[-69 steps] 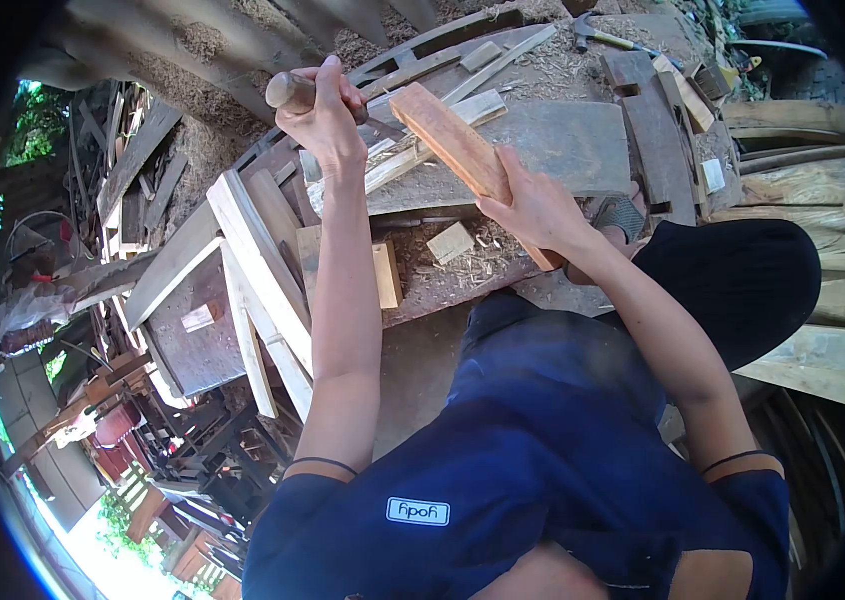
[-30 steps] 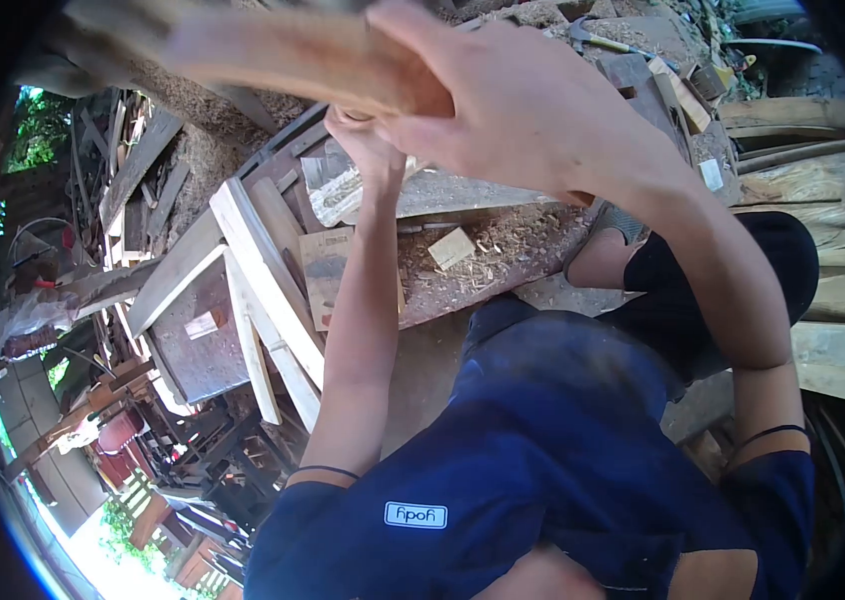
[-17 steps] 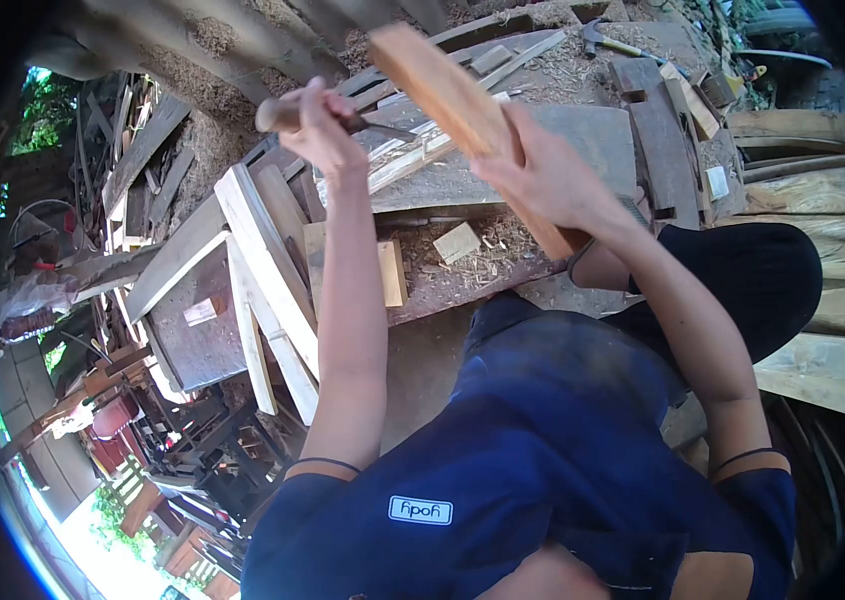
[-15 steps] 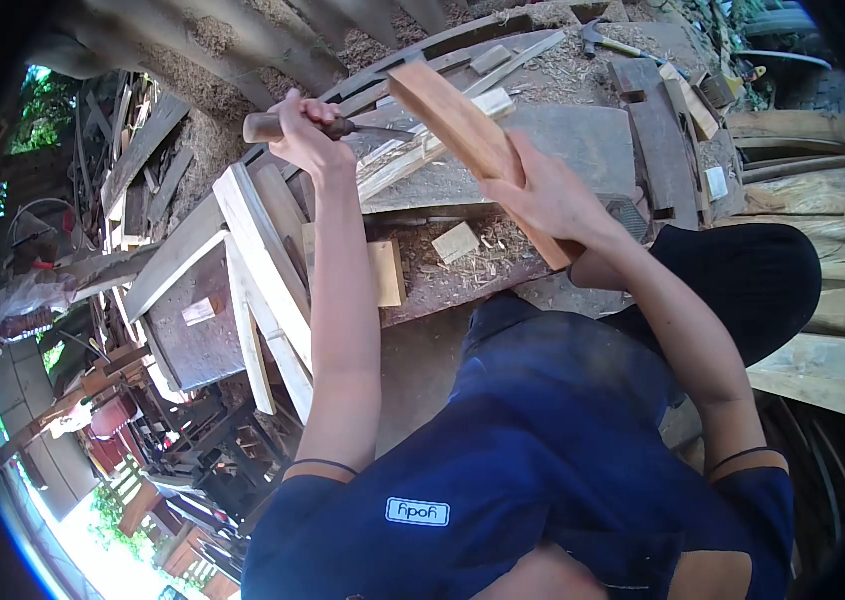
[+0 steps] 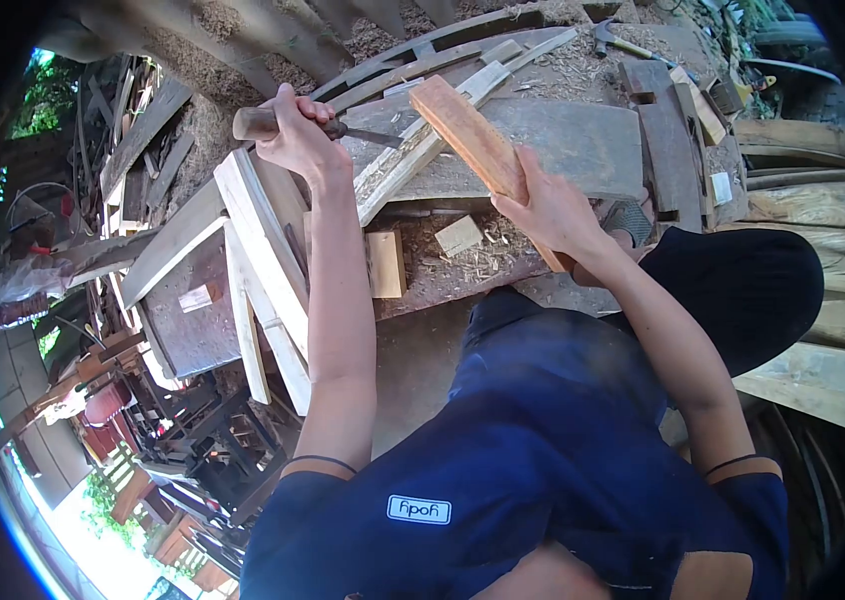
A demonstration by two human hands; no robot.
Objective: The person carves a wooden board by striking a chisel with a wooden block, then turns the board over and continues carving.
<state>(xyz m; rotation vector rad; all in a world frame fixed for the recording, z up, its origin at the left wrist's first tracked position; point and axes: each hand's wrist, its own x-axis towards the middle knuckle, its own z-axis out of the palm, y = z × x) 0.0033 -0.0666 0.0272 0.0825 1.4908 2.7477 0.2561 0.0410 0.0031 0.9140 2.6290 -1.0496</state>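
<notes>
My left hand [image 5: 298, 135] is wrapped round the wooden handle of a chisel-like tool [image 5: 261, 124], whose thin metal blade points right toward a long pale strip of wood [image 5: 398, 172]. In my right hand [image 5: 555, 212] is a reddish-brown wooden block [image 5: 471, 138], gripped near its lower end and tilted, its upper end over the workbench board [image 5: 563, 140]. The pale strip lies slantwise on the bench, between the blade and the block. The blade's tip is too small to make out clearly.
A small block [image 5: 458, 236] lies among shavings, beside a thicker block [image 5: 386, 264]. Long planks [image 5: 263, 230] lean at the left. A hammer [image 5: 623, 42] rests at the back. My foot [image 5: 628, 220] is at the bench's right.
The block in my right hand has shifted slightly right and down. My left hand has moved a little left with the tool. The view has shifted slightly.
</notes>
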